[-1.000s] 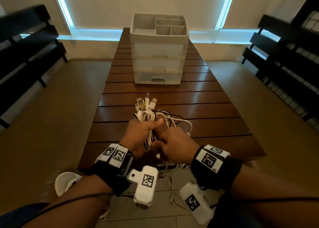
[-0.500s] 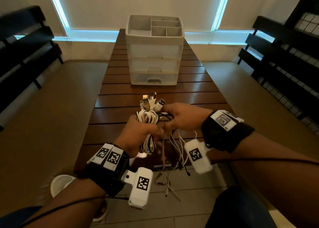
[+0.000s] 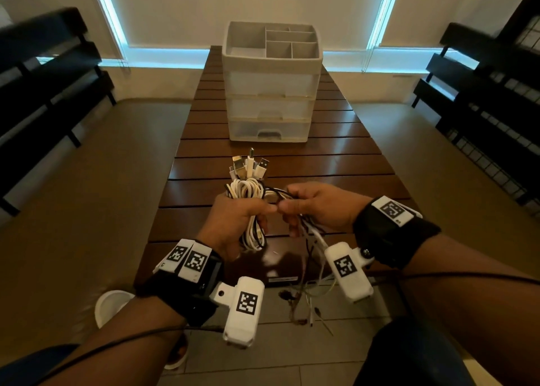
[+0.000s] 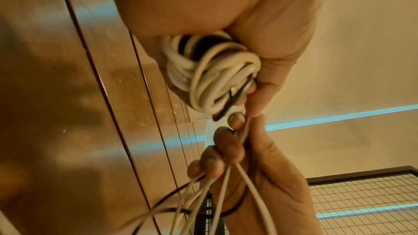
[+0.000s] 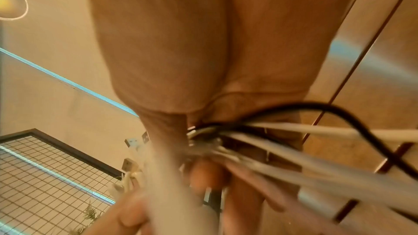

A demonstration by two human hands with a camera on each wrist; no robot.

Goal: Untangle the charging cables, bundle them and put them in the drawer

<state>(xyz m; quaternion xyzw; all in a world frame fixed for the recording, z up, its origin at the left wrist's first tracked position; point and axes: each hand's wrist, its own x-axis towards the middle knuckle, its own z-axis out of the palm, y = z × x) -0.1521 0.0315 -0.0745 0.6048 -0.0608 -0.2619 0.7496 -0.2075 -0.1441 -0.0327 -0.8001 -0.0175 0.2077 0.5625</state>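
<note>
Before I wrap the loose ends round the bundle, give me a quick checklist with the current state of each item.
1. Left hand grips the coiled cable bundle: ok.
2. Right hand holds the loose cable tails: ok.
3. Plugs gathered at the bundle's far end: ok.
4. Tails off the floor: not ok; they hang past the table edge and whether they reach the floor cannot be told.
5. Tails free of knots: cannot tell, the right wrist view is blurred.
6. Drawer unit has a drawer open: not ok, all three look shut.
</note>
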